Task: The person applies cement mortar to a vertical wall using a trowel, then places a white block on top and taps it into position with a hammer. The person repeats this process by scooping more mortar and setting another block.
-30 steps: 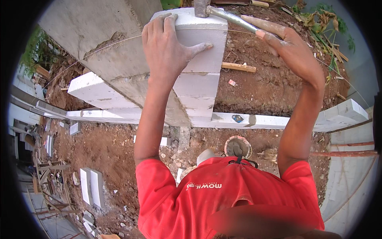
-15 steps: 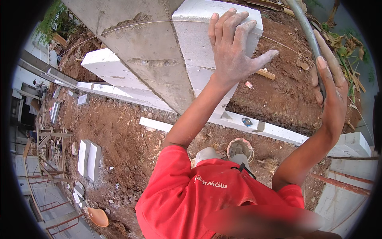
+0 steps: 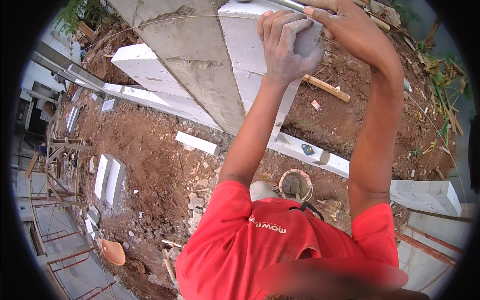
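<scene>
My left hand point(image 3: 287, 52) lies against the upper block of a stack of white blocks point(image 3: 247, 37), its fingers bent over the top edge. Beside it on the right, my right hand point(image 3: 352, 32) is closed on a grey metal bar point(image 3: 287, 4), its fingertips at the block's top corner. Only a short piece of the bar shows; the rest runs out at the upper edge. A thin string point(image 3: 200, 16) is stretched past the top of the stack. The stack stands against a grey concrete column point(image 3: 195, 65).
A low row of white blocks point(image 3: 295, 145) carries a small blue tool point(image 3: 307, 149). A bucket of mortar point(image 3: 296, 185) stands near my legs. Loose white blocks point(image 3: 110, 177) and an orange basin point(image 3: 113, 251) lie on the soil to the left. A wooden strip point(image 3: 327, 88) lies beyond the wall.
My right hand has swung up and left with the grey bar, from out at the right to the stack's top. My left hand has curled its fingers and drawn in its thumb.
</scene>
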Demonstrator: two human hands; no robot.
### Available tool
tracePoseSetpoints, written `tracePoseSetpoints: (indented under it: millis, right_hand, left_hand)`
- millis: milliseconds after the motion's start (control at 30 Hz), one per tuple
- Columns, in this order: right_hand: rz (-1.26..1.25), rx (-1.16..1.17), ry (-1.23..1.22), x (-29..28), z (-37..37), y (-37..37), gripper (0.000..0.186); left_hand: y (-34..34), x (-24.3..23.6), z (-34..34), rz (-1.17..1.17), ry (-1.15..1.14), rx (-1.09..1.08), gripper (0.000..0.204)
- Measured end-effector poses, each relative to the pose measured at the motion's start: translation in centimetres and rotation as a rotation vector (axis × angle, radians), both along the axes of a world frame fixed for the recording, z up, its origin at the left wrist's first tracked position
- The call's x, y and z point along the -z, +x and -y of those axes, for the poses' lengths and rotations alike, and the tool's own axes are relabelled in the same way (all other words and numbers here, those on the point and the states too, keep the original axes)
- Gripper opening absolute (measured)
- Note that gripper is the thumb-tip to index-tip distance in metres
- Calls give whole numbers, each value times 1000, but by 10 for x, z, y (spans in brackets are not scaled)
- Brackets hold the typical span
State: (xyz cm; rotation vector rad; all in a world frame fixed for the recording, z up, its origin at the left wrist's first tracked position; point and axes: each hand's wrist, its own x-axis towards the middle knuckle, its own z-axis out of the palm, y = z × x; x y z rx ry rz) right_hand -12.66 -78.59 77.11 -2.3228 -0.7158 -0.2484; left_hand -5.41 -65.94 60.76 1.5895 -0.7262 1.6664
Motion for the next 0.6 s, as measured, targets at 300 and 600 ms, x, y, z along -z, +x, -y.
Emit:
tracePoseSetpoints:
  millis: [300, 600]
  right_hand:
    - [-2, 80, -159, -11, -10, 4, 41]
    - [278, -3, -215, 2, 18, 34, 42]
  left_hand:
    - [1, -5, 0, 11, -39, 13, 51]
    - [-4, -6, 2, -29, -28, 33, 51]
